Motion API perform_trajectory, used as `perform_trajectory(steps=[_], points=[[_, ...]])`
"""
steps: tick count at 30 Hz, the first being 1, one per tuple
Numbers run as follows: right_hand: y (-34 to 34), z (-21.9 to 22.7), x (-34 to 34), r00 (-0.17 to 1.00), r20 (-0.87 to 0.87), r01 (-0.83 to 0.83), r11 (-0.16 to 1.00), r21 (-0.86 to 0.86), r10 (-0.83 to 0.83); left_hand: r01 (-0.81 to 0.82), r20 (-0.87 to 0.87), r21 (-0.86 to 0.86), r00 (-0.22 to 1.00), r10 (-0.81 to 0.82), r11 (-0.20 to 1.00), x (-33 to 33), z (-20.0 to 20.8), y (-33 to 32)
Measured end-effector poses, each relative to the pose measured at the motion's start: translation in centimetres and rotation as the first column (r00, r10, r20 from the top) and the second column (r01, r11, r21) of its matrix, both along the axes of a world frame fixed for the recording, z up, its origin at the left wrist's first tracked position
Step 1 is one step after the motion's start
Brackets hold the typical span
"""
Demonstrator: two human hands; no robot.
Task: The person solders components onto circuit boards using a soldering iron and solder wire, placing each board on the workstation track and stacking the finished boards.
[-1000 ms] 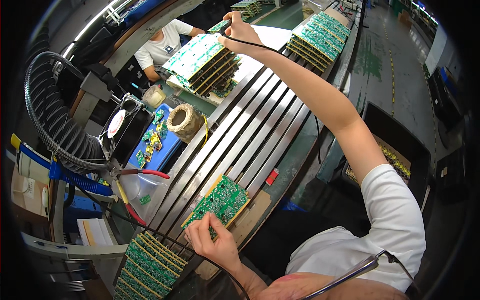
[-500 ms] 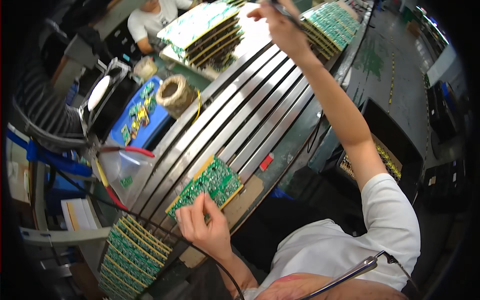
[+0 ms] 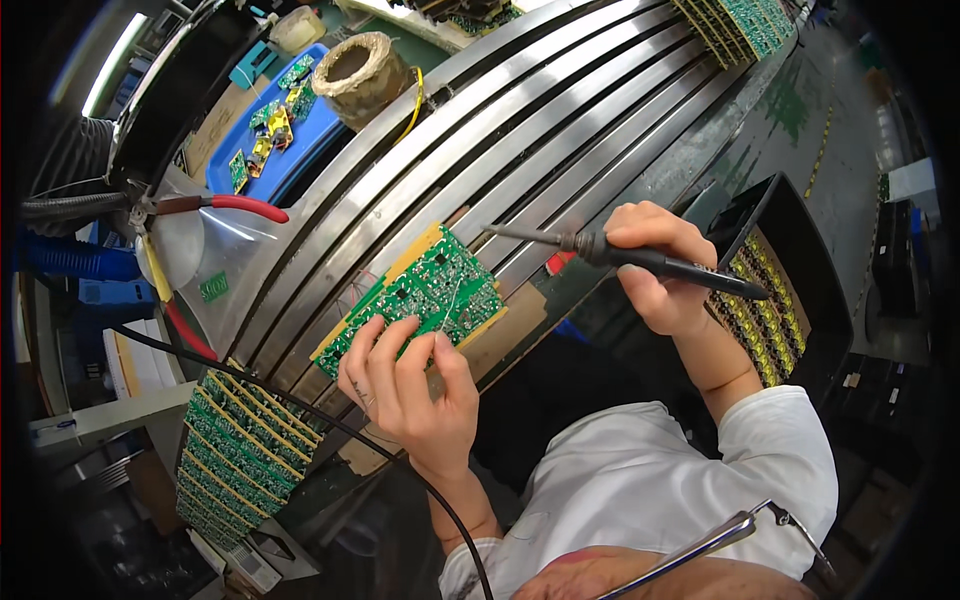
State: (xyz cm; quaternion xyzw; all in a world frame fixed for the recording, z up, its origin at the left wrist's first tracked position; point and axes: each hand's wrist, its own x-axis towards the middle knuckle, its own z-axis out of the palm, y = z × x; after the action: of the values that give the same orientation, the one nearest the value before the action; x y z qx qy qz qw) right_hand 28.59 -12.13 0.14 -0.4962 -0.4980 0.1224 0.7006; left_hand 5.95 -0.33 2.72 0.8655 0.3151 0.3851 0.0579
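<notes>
A green circuit board (image 3: 430, 280) with yellowish edge strips lies on the metal rails, its upper face crowded with small solder points and dark chips. My left hand (image 3: 415, 390) rests at its near left edge, thumb and forefinger pinching a thin silvery solder wire (image 3: 453, 302) over the board. In my right hand (image 3: 665, 265) is a black soldering iron (image 3: 590, 248), gripped like a pen. Its tip points left, above the rails just beyond the board's far right corner, apart from the board.
Stacked circuit boards stand at the near left (image 3: 240, 450) and far right (image 3: 745, 25). A blue tray (image 3: 225, 160) holds small boards beside a tape-wrapped roll (image 3: 365, 85). Red-handled pliers (image 3: 245, 205) lie left. A black cable (image 3: 340, 425) crosses near my left wrist. A black bin (image 3: 830, 290) stands right.
My right hand has come back from the far stacks toward me, bringing the soldering iron near the board. My left hand stays at the board. The view has shifted.
</notes>
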Motion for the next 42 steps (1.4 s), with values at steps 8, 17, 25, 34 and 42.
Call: perform_trajectory(steps=[8,17,25,34,42], points=[[-0.4,0.3,-1.3,0.978,0.189,-0.092,0.995,0.024,0.086,-0.042,-0.007,0.032,0.999,0.042,0.999,-0.5,-0.8,-0.7],[-1.7,-0.4,-2.1,0.987,0.133,-0.093,0.996,0.006,0.092,-0.029,0.048,0.004,0.998,0.029,1.000,-0.7,-2.0,-2.5],[-2.0,-0.3,-2.6,0.985,0.127,-0.116,0.993,0.001,0.115,-0.075,0.041,0.044,0.996,0.073,0.996,-2.5,-2.7,-2.6],[-1.4,-0.3,-3.3,0.981,0.128,-0.143,0.990,-0.010,0.143,-0.060,0.068,0.022,0.996,0.058,0.998,-4.7,-3.0,-2.0],[-0.7,-0.1,-4.1,0.976,0.156,-0.156,0.988,0.001,0.154,-0.002,0.064,0.009,0.998,0.002,1.000,-4.9,-2.5,-1.4]])
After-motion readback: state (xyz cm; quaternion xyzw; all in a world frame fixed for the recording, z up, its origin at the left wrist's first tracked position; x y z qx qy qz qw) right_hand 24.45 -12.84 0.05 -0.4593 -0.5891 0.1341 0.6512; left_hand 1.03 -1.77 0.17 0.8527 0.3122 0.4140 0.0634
